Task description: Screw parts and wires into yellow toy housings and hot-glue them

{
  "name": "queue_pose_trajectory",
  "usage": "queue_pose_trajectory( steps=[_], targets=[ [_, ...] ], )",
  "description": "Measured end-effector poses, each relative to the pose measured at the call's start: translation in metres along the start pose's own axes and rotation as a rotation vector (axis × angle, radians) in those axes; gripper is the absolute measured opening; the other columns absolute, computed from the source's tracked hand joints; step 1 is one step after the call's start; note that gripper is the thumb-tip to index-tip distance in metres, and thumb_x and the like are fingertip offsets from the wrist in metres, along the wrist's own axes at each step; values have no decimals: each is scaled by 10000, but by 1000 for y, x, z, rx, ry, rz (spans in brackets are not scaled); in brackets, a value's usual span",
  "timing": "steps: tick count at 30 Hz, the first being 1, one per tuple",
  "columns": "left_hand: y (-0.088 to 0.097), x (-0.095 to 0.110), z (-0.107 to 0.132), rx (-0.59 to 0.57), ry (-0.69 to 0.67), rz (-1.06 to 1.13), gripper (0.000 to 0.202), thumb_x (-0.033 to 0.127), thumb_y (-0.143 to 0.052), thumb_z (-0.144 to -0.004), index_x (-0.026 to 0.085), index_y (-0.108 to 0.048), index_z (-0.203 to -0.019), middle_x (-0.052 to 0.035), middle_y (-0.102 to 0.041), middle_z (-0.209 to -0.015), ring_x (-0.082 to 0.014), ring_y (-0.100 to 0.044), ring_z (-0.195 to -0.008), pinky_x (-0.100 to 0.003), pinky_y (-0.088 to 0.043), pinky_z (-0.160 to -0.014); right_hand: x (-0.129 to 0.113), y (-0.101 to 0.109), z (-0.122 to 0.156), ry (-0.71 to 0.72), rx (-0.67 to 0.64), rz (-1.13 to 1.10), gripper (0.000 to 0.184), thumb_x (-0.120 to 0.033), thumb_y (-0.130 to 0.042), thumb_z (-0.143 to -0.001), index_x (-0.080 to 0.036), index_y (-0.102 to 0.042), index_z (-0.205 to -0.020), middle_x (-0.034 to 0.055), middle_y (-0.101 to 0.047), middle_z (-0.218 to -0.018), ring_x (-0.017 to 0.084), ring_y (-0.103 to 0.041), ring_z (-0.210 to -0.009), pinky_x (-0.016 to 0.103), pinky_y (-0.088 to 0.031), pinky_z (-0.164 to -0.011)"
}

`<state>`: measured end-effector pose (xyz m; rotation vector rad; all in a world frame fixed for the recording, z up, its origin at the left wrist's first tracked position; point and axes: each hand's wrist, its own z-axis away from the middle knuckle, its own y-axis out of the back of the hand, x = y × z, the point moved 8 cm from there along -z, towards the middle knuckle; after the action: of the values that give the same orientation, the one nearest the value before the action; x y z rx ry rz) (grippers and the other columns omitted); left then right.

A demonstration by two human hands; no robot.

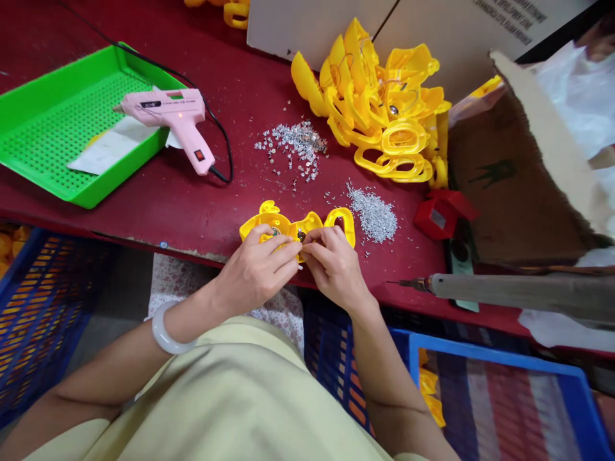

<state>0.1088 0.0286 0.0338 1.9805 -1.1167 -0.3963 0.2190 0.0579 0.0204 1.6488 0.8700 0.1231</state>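
From my end, the yellow plastic shell (314, 224) sits at the near edge of the red desk (192, 205), half hidden under the fingers. I judge it light and stiff: a thin moulded piece with a loop at its right end and small metal fittings near its middle. It looks smooth enough to slip and likely to flex or crack if squeezed hard across the thin walls. The thicker rim and the loop look like the safest places to take it. The left hand (254, 272) is curled over the shell's left half, fingers bent close and pinching toward the centre. The right hand (336, 266) meets it from the other side, thumb and forefinger drawn narrow on the same spot; whether they pinch some tiny part there I cannot tell. Just right of the shell lies a heap of small silver screws (373, 216), and a stack of like yellow shells (384, 109) sits further back. A pink glue gun (175, 118) lies over the edge of a green tray (48, 128), well apart to the left
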Motion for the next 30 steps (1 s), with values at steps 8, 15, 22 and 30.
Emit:
queue_pose_trajectory(
  steps=[8, 15, 22, 30],
  targets=[
    [-3, -1, -5, -62, 35, -44, 253, 140, -407, -991, 136, -613, -844, -57, -727, -954, -180, -652, -934, -372, -395, -847, 5, 2, 3, -57, 140, -86, 131, -189, -505, -920, -203, -624, -866, 69, -614, -901, 186, -541, -842, 382, -469, -764],
    [-2, -6, -6, -80, 79, 5, 247, 146, -423, -984, 143, -612, -825, -52, -718, -923, -184, -642, -956, -376, -390, -860, 6, 10, 10, -116, 232, -140, 165, -151, -552, -873, -210, -637, -1002, 88, -625, -1008, 205, -608, -963, 416, -520, -860],
    [-1, -7, -3, -63, 102, 82, 183, 139, -478, -946, 140, -615, -825, -80, -701, -1037, -216, -627, -1046, -431, -385, -943, 14, 24, 28, -209, 454, -88, 198, -129, -528, -873, -227, -645, -1000, 92, -612, -1011, 208, -617, -969, 437, -542, -851],
    [20, -29, 7, -70, 145, 214, 73, 200, -596, -865, 169, -661, -871, -95, -687, -1107, -286, -569, -1173, -527, -368, -999, 25, 28, 51, -315, 593, -72, 192, -114, -544, -865, -221, -665, -968, 86, -625, -987, 205, -611, -939, 391, -531, -776]
  ],
)
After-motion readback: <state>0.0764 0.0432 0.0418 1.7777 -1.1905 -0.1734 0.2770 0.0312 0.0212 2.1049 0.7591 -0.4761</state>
